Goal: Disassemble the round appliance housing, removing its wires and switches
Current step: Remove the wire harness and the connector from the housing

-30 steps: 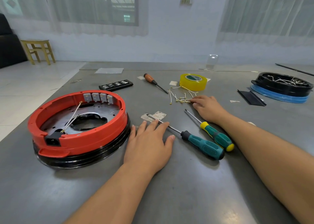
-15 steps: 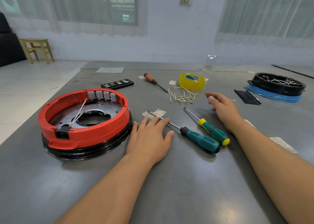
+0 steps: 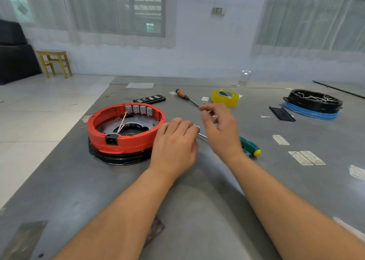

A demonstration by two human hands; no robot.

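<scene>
The round housing (image 3: 138, 141), a red ring on a black base, lies on the grey table left of my hands. Inside its far wall sit several grey switches (image 3: 139, 109). A white wire (image 3: 122, 122) runs from them to the black power socket (image 3: 111, 140) at the near rim. My left hand (image 3: 174, 145) is right beside the housing, fingers curled down over the tip of a screwdriver shaft (image 3: 203, 136); a grip is not visible. My right hand (image 3: 219, 129) hovers blurred above the table with loosely bent fingers, holding nothing I can see. It partly hides two green-handled screwdrivers (image 3: 250, 146).
An orange-handled screwdriver (image 3: 182, 94), yellow tape roll (image 3: 225, 98) and black button strip (image 3: 150, 98) lie farther back. A black housing with loose wires on a blue ring (image 3: 314, 103) and a black plate (image 3: 281, 113) are at far right. Paper labels (image 3: 306, 158) lie right; the table edge is left.
My right hand has lifted off the table and come back toward the left hand. My left hand's flat fingers have curled over the screwdriver shaft tip. The view shifted left.
</scene>
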